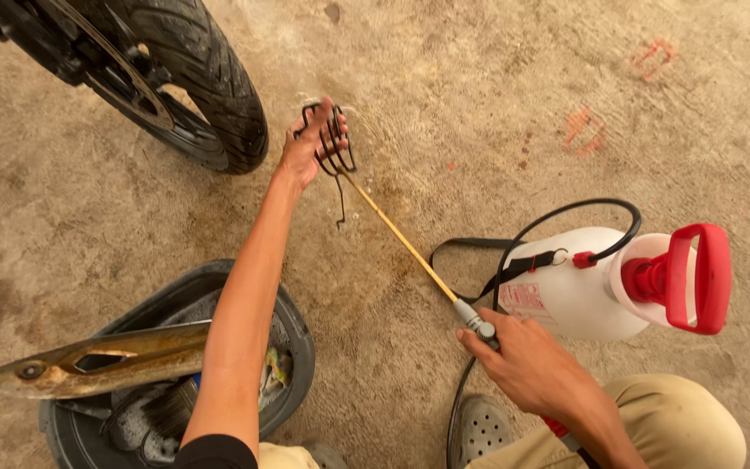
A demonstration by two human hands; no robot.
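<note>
A black wire bracket (pixel 327 143) is held in the left hand (pixel 310 148) beside the tyre (pixel 210 78); the spray wand (pixel 410 247) is clasped by the right hand (pixel 523 356).

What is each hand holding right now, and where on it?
Left hand grips a black bent-wire part by its upper loops. Right hand holds the sprayer wand at its grey handle end.

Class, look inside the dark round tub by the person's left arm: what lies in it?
Inside the tub lie a black brush and a greenish cloth. The left arm and a brownish metal part cover the rest.
</note>
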